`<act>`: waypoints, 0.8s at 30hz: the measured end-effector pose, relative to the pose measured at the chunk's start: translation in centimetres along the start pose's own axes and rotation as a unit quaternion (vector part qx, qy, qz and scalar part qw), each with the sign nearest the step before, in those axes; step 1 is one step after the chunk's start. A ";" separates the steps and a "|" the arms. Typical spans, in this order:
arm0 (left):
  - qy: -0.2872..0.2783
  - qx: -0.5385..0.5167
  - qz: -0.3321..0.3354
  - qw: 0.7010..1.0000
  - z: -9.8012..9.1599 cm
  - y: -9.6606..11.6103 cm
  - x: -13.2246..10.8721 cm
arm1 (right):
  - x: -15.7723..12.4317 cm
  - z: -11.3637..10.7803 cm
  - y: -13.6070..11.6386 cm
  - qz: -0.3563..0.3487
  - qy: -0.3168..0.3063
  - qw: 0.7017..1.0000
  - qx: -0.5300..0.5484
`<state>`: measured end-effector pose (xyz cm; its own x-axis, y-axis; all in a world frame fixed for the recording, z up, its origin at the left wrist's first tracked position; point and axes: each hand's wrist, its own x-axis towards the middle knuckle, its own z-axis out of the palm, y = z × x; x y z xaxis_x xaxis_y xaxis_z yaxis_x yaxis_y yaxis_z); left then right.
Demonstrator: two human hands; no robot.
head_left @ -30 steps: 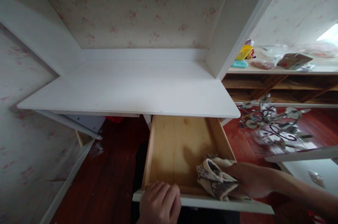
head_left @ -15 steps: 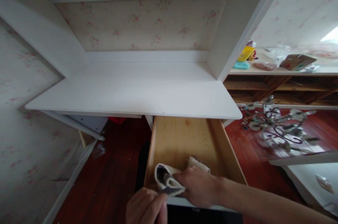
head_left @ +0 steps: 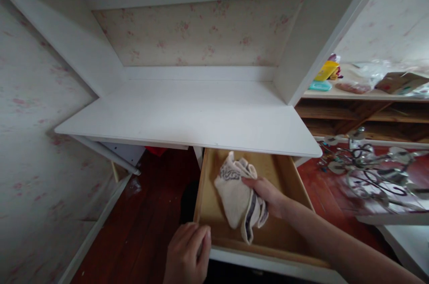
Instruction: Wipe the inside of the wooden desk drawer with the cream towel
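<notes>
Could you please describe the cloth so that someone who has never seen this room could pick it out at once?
Find the white desk against the floral wall, then the open wooden drawer beneath the right part of the desk. Within the drawer's outline, the right hand grips the cloth: crumpled and off-white with dark patterned markings, unlike the drawer's plain wood.

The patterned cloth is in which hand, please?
The right hand, gripping the cloth over the open drawer; the left hand, by the drawer's front-left corner, shows no cloth.
</notes>
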<state>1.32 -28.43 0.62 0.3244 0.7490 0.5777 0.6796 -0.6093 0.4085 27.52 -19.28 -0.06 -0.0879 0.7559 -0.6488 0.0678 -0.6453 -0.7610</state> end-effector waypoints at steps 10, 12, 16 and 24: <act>-0.054 0.043 0.004 0.998 1.6 -0.2 -0.7 | 5.9 1.1 -0.5 -0.109 0.157 0.973 -0.131; -0.046 0.048 0.002 0.998 1.7 -0.2 -0.8 | 7.6 2.5 -1.7 -0.194 0.182 0.913 -0.310; -0.032 0.063 0.002 0.998 2.0 -0.3 -1.2 | 10.1 6.3 -3.8 -0.297 0.141 0.827 -0.457; -0.023 0.070 0.000 0.997 2.2 -0.5 -1.1 | 10.6 8.4 -6.0 -0.320 0.101 0.762 -0.554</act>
<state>2.12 -28.35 -1.77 0.3520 0.7617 0.5440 0.7639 -0.5696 0.3033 17.82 -8.34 -2.35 -0.3086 0.9500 -0.0466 0.8827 0.2678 -0.3862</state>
